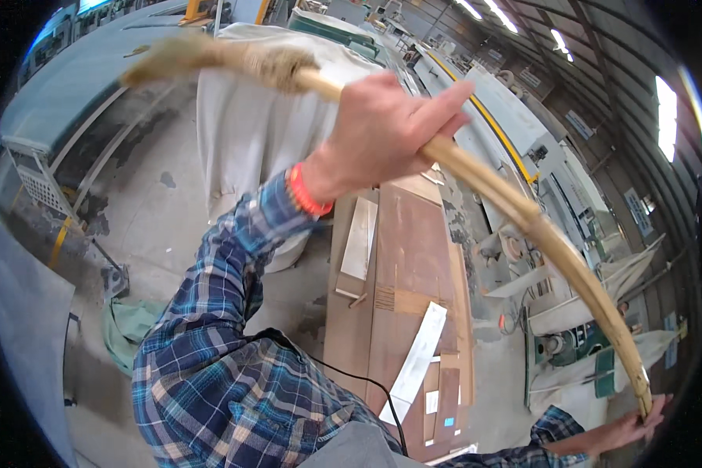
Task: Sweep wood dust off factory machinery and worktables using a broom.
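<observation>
A long straw broom (515, 204) with a pale bamboo-like handle spans the head view, from the upper left to the lower right. My left hand (386, 129), with an orange band at its wrist, wraps round the handle near the middle of the view. At the far lower right, my right hand (620, 430) grips the handle's end; some of its fingers are hidden. The broom's bristle head (171, 58) is raised at the upper left and smeared by motion. Below my hands lies a stack of brown panels (413, 242).
White strips, one of them a long white board (417, 359), lie on the panels. A white cloth (249, 109) drapes a bulky thing ahead. Green cloth (129, 331) lies on the floor at left. A long machine (491, 101) with a yellow edge runs along the right.
</observation>
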{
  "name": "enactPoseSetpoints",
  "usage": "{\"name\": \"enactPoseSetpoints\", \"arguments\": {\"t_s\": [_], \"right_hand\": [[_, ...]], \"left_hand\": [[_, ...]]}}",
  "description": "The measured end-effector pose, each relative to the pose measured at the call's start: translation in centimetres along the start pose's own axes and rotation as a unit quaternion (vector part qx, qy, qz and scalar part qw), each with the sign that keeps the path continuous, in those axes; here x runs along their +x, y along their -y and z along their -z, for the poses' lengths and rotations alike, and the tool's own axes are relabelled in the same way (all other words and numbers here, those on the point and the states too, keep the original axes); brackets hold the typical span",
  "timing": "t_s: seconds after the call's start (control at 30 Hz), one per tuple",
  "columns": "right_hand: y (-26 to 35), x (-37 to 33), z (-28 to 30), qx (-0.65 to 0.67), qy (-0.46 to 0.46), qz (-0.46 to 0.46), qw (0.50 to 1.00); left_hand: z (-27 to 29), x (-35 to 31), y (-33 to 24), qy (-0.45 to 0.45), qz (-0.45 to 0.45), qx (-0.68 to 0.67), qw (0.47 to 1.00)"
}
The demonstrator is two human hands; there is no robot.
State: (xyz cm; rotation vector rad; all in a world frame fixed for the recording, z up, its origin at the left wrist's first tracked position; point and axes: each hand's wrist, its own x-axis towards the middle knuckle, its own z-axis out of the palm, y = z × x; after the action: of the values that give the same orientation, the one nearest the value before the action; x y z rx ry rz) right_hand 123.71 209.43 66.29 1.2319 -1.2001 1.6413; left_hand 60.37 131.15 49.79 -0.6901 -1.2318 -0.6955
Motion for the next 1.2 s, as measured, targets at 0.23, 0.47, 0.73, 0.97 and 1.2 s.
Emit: {"name": "enactPoseSetpoints", "arguments": {"t_s": [0.23, 0.47, 0.73, 0.97, 1.2], "right_hand": [[-37.0, 1.6, -28.9, 0.187, 0.004, -0.081, 0.979], [-37.2, 4.7, -23.7, 0.116, 0.011, -0.105, 0.988], [-33.2, 0.0, -25.1, 0.297, -0.012, -0.106, 0.949], [-32.4, 0.1, -26.2, -0.189, -0.061, 0.097, 0.975], [-25.4, -3.8, -19.2, 0.157, -0.090, -0.038, 0.983]], "left_hand": [[-6.9, 1.5, 8.8, 0.051, 0.003, -0.068, 0.996], [-2.2, -6.0, 3.1, 0.200, 0.108, -0.019, 0.974], [-4.6, 2.8, 2.3, -0.028, -0.022, 0.002, 0.999], [-9.4, -8.1, 2.1, 0.151, -0.008, -0.066, 0.986], [-3.9, -1.6, -1.6, 0.061, -0.017, -0.088, 0.994]]}}
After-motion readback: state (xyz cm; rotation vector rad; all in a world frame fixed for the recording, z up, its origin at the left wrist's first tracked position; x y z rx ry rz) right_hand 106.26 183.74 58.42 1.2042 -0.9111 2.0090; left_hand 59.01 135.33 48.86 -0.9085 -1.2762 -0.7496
